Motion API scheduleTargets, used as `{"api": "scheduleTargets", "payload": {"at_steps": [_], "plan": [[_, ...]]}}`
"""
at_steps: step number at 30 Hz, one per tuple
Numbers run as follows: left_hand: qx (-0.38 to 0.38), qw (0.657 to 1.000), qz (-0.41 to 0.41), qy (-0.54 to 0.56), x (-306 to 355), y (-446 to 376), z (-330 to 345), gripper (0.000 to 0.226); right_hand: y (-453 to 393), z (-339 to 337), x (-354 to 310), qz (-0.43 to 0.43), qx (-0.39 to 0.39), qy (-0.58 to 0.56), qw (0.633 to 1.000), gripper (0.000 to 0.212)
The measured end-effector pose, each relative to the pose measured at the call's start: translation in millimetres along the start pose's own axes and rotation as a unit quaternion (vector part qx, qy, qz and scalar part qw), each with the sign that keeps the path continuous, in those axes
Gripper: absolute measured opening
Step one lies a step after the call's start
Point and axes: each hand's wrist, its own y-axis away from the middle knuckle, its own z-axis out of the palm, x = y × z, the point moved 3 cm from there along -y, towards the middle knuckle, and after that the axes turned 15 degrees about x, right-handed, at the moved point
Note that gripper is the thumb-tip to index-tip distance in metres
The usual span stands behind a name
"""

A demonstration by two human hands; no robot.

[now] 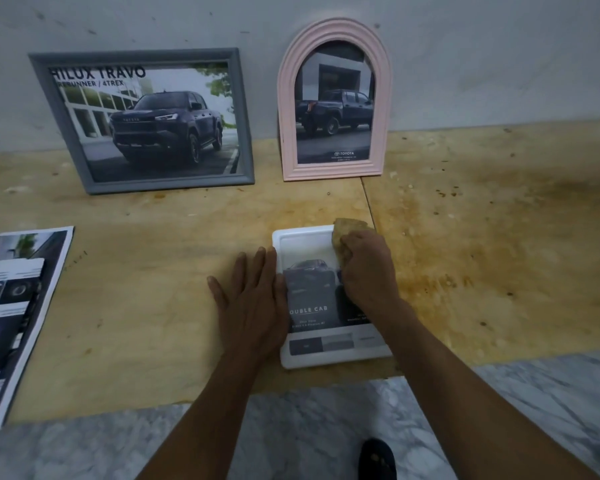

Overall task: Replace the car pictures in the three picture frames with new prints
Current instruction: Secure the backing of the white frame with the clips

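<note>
White picture frame (329,355), flat on plywood board (153,271): left hand (253,303) flat, fingers straight, against its left edge; right hand (364,268) grips tan cloth (343,233) on its glass.

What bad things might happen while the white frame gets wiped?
1. The white frame lies close to the plywood edge, so a hard push from the right hand with the cloth might slide it off; the flat left hand helps steady it.
2. The grey frame and pink frame only lean on the wall; a bump may tip them.
</note>
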Motion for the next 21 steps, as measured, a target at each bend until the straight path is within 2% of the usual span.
{"api": "scheduleTargets", "payload": {"at_steps": [5, 10, 13, 17, 21], "plan": [[0.002, 1.0, -0.004, -0.012, 0, 1, 3, 0.06, 5, 18, -7, 0.037, 0.006, 0.034, 0.999, 0.008], [0.002, 1.0, -0.002, -0.009, 0, 2, 2, 0.058, 8, 25, -46, 0.004, -0.016, -0.015, 1.0, 0.025], [0.011, 1.0, -0.002, -0.008, 0, 2, 1, 0.057, 16, 37, -62, -0.01, -0.039, -0.058, 0.998, 0.018], [0.015, 1.0, -0.003, -0.01, 1, 2, 0, 0.057, 32, 44, -56, -0.013, -0.103, -0.048, 0.993, 0.028], [0.018, 1.0, -0.009, -0.009, 1, 1, 0, 0.057, 42, 35, -55, -0.015, -0.112, -0.056, 0.992, 0.042]]}}
